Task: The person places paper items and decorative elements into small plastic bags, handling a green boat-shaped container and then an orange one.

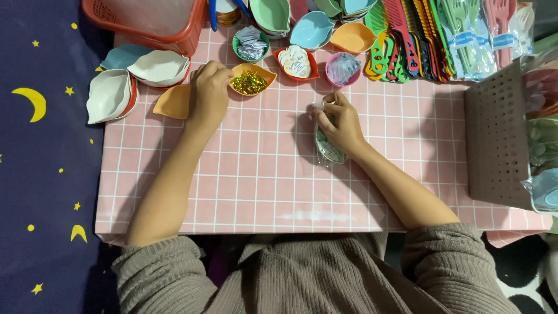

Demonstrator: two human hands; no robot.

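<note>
Clear packet pinched by right hand; left hand at glitter dish.

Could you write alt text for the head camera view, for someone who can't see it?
Seen from above, a person's left hand reaches to an orange leaf-shaped dish of gold glitter while the right hand holds a small clear packet on a pink checked table. Colourful dishes, combs and a red basket line the far edge.
</note>
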